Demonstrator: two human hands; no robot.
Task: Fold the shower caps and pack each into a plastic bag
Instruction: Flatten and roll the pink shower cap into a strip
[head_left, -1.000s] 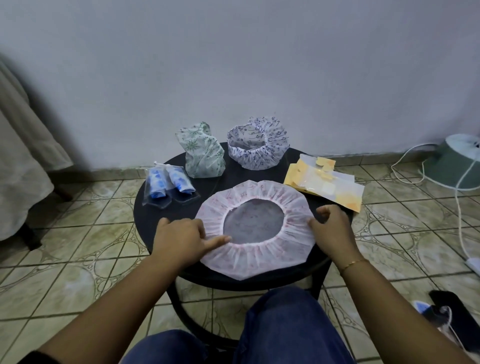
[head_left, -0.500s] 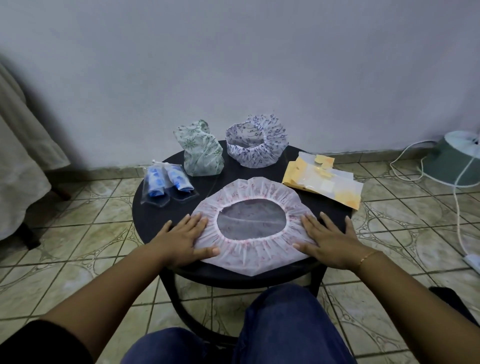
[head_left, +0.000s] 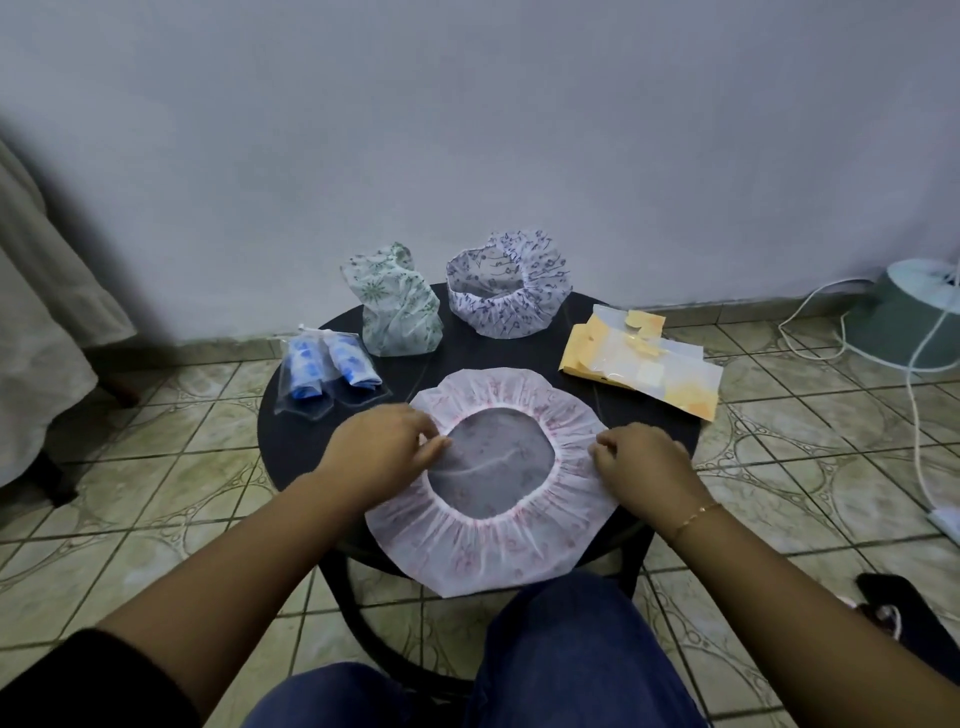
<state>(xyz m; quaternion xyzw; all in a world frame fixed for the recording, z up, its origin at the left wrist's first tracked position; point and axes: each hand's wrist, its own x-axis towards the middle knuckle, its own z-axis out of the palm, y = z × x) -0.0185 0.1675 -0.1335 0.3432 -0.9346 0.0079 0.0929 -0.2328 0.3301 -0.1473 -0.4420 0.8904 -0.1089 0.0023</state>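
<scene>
A white shower cap with pink print (head_left: 498, 545) lies flat, opening up, on the small round black table (head_left: 296, 441); its near edge hangs over the table's front. My left hand (head_left: 384, 447) pinches the elastic rim on the left side. My right hand (head_left: 639, 462) has curled fingers pinching the rim on the right. Behind stand a green-patterned cap (head_left: 400, 312) and a purple-patterned cap (head_left: 506, 296). Two blue caps sit packed in clear bags (head_left: 327, 374) at the left. A stack of yellow-and-clear plastic bags (head_left: 644, 369) lies at the right.
My knees in blue trousers (head_left: 561, 654) are just under the table's front edge. A wall stands right behind the table. On the tiled floor at the right are a green fan base (head_left: 914, 317) with white cables and a dark object (head_left: 909, 603).
Both hands were pressing flat on the cap's sides; now their fingers have curled and pinch the elastic rim. The cap has slid a little toward me, over the table's front edge.
</scene>
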